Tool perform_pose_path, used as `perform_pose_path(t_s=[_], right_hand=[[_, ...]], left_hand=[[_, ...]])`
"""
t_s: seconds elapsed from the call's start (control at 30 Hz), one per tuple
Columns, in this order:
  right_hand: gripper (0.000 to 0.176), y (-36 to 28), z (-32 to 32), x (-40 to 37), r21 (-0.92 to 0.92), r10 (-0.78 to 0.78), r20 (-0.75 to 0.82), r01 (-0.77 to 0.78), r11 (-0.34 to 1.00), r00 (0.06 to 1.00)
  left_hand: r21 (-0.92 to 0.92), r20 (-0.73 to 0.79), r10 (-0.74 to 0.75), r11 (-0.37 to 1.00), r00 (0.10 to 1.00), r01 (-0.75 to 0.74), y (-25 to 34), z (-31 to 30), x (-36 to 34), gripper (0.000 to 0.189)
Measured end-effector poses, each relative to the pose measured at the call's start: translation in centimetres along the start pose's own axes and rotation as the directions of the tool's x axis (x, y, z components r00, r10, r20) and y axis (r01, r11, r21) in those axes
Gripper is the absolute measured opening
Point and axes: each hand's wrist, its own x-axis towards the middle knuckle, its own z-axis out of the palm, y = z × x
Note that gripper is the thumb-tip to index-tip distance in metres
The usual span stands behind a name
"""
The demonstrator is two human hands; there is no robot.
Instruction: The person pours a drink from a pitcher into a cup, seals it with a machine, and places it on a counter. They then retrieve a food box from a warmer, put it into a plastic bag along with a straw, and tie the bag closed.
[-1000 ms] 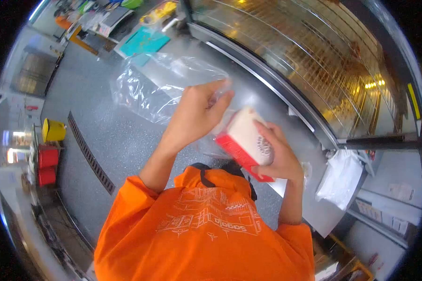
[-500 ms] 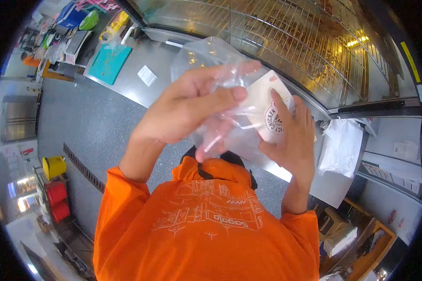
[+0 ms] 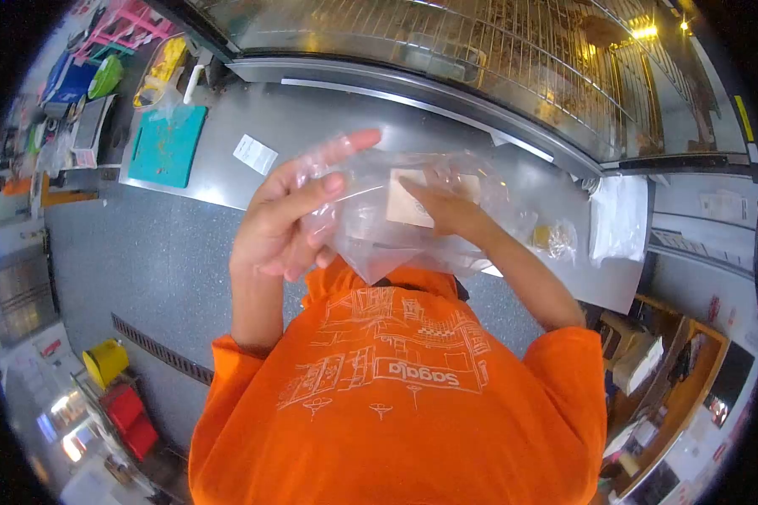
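Observation:
My left hand holds the edge of a clear plastic bag, which lies over its fingers; the thumb and fingers stand apart inside the thin film. A small cream-coloured printed carton is within the bag, in front of my body. My right hand reaches in from the right with its fingers on the carton, gripping it. The film partly covers these fingertips, and the carton's print is mostly hidden.
A steel counter runs ahead, below a glass cabinet with wire racks. On it are a teal cutting board, a paper slip, a small clear bag with yellowish contents and a stack of white bags.
My right hand has moved left with the carton, taking it into the plastic bag. The bag is now spread wider, and my left hand has shifted left and slightly down.

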Motion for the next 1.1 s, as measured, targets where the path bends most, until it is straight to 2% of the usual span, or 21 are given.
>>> perform_pose_path(t_s=[0.07,0.2,0.27,0.3,0.37,0.4,0.47,0.5,0.57,0.63,0.67,0.7,0.73,0.77,0.8,0.83,0.87,0.9,0.97,1.03,1.1], right_hand=[[0.112,0.4,0.4,0.6,-0.124,-0.064,0.077,0.073,0.990,0.995],[0.114,-2.7,-2.4,1.9,-0.130,-0.079,0.156,0.100,0.986,0.985],[0.117,-3.3,-1.6,2.8,-0.070,-0.209,0.079,0.214,0.974,0.975],[0.117,-3.7,-1.1,3.3,-0.064,-0.206,0.086,0.212,0.975,0.975],[0.100,-4.3,-0.1,3.8,0.023,-0.267,0.029,0.266,0.964,0.963],[0.100,-4.3,0.3,3.8,0.027,-0.252,0.029,0.252,0.967,0.967],[0.089,-4.1,0.6,3.6,-0.039,-0.291,-0.150,0.288,0.957,0.945],[0.089,-4.0,-0.2,2.7,-0.037,-0.272,-0.149,0.270,0.962,0.951],[0.066,-3.1,-3.2,-0.8,0.032,-0.124,-0.202,0.133,0.991,0.971],[0.047,-1.9,-6.9,-5.3,-0.025,0.072,-0.095,-0.075,0.997,0.993],[0.047,-1.7,-8.9,-7.0,-0.026,0.111,-0.100,-0.114,0.993,0.989],[0.038,-1.2,-10.8,-8.9,-0.147,0.247,-0.049,-0.251,0.957,0.968],[0.030,-0.5,-12.1,-10.7,-0.272,0.386,-0.016,-0.376,0.886,0.922],[0.030,0.4,-12.9,-12.2,-0.276,0.426,-0.035,-0.419,0.865,0.904],[0.026,1.3,-13.8,-13.3,-0.122,0.240,-0.344,-0.297,0.947,0.908],[0.023,2.2,-14.5,-14.3,-0.037,0.062,-0.638,-0.111,0.993,0.768],[0.019,3.6,-14.9,-14.8,-0.128,-0.088,-0.811,-0.028,0.991,0.578],[0.019,4.9,-15.1,-15.9,-0.137,-0.078,-0.825,-0.064,0.989,0.560],[0.014,8.0,-15.2,-18.3,0.187,0.202,-0.864,-0.079,0.979,0.461],[0.010,13.3,-13.2,-20.5,0.182,0.211,-0.909,-0.113,0.977,0.361],[0.009,19.8,-10.7,-23.0,0.243,0.291,-0.887,-0.173,0.954,0.358]], left_hand=[[0.057,-0.028,-0.015,0.998,0.999,0.016,0.2,-2.9,-0.6,0.050],[0.254,-0.093,-0.035,0.966,0.995,0.057,1.4,-5.9,-1.9,0.045],[0.259,-0.087,-0.042,0.964,0.995,0.063,1.8,-6.8,-2.1,0.044],[0.273,-0.076,-0.051,0.960,0.996,0.070,1.8,-7.1,-2.1,0.043],[0.250,-0.068,-0.059,0.965,0.996,0.074,1.5,-7.6,-2.1,0.043],[0.233,-0.058,-0.057,0.970,0.997,0.069,1.3,-7.7,-2.0,0.042],[0.213,-0.066,-0.062,0.974,0.996,0.075,1.1,-7.9,-1.9,0.040],[0.196,-0.087,-0.059,0.978,0.994,0.076,1.0,-8.0,-2.0,0.038],[0.174,-0.117,-0.084,0.979,0.990,0.103,1.5,-9.4,-2.3,0.035],[0.154,-0.128,-0.111,0.979,0.986,0.130,1.2,-11.7,-2.4,0.032],[0.048,-0.198,-0.013,0.999,0.980,0.023,0.3,-13.3,-2.5,0.037],[-0.055,-0.273,0.071,0.995,0.959,-0.089,-0.4,-13.0,-1.9,0.042],[-0.018,-0.295,0.095,0.994,0.951,-0.105,-0.8,-12.2,-1.7,0.039],[0.022,-0.314,0.125,0.992,0.941,-0.124,-0.7,-10.6,-1.5,0.036],[-0.023,-0.244,0.124,0.991,0.962,-0.133,-1.0,-9.4,-0.9,0.031],[-0.066,-0.174,0.124,0.988,0.977,-0.138,-1.1,-8.5,-0.5,0.027],[-0.061,-0.174,0.116,0.990,0.978,-0.129,-1.2,-8.1,-0.4,0.025],[-0.054,-0.178,0.110,0.991,0.978,-0.121,-1.5,-7.6,-0.5,0.025],[0.090,-0.310,0.241,0.971,0.920,-0.224,-2.3,-5.4,0.0,0.029],[0.209,-0.503,0.357,0.934,0.787,-0.290,-3.2,-6.3,-0.1,0.028],[0.544,-0.546,0.502,0.821,0.670,-0.172,-3.1,-9.2,-1.6,0.034]])
